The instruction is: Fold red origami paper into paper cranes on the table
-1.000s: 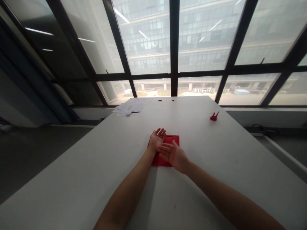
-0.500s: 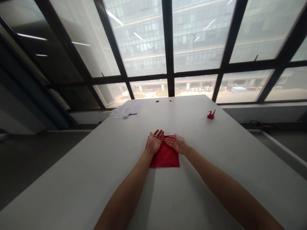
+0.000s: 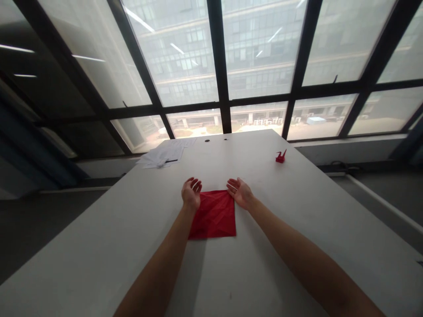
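Note:
A creased square of red paper (image 3: 214, 215) lies on the white table in front of me. My left hand (image 3: 191, 193) is at its far left corner, palm up, with the fingers apart and slightly curled. At the far right corner, my right hand (image 3: 240, 193) is turned palm up too, its fingers stretched out and overlapping the paper's edge. Neither hand grips the sheet. Farther off on the right stands a folded red paper crane (image 3: 280, 156).
Loose white papers (image 3: 161, 155) lie at the table's far left, with a dark pen (image 3: 171, 161) on them. The white table (image 3: 264, 211) reaches toward large windows. A round dark hole (image 3: 207, 141) shows near its far edge.
My hands have moved apart, the left one going outward to the left corner, which uncovers more of the red paper. The view has shifted a little to the right.

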Demonstrator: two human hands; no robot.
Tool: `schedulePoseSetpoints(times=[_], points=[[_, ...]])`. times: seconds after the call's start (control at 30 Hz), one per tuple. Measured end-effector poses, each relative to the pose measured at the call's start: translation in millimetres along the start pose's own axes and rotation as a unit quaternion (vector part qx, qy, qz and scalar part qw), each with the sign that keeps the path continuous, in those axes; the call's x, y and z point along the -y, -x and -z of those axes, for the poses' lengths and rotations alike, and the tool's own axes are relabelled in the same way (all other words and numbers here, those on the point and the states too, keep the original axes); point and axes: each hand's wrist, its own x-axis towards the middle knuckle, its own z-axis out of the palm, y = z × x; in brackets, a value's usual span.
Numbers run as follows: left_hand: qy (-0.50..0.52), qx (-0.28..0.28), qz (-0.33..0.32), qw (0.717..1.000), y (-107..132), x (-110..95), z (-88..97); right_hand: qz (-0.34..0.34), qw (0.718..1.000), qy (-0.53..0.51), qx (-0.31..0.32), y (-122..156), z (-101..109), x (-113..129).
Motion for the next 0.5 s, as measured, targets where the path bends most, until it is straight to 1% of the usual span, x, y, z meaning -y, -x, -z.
schedulePoseSetpoints(times=[0.07, 0.1, 0.17, 0.23, 0.3, 0.37, 0.43, 0.5], points=[[-0.016, 0.05, 0.028, 0.998, 1.1, 19.7, -26.6, 0.051, 0.998, 0.018, -0.008, -2.4, 6.5, 8.0], [-0.019, 0.078, 0.046, 0.996, 1.8, 31.4, -40.4, 0.077, 0.996, 0.034, -0.021, -5.9, 13.3, 15.7], [-0.021, 0.129, 0.094, 0.987, 2.6, 55.1, -64.5, 0.128, 0.986, 0.08, -0.07, -17.3, 35.2, 38.0], [-0.018, 0.166, 0.143, 0.976, 1.5, 75.9, -80.0, 0.181, 0.963, 0.137, -0.144, -31.6, 66.4, 67.4], [-0.009, 0.184, 0.182, 0.966, -1.9, 92.2, -85.8, 0.233, 0.927, 0.196, -0.219, -45.2, 101.6, 99.1], [0.005, 0.184, 0.209, 0.96, -7.4, 103.9, -84.0, 0.271, 0.89, 0.252, -0.267, -56.8, 134.1, 127.3], [0.021, 0.174, 0.225, 0.958, -13.5, 111.1, -78.1, 0.293, 0.86, 0.3, -0.29, -67.6, 157.9, 148.6], [0.039, 0.165, 0.23, 0.958, -18.3, 113.4, -71.2, 0.307, 0.84, 0.336, -0.296, -79.2, 170.8, 162.7]])
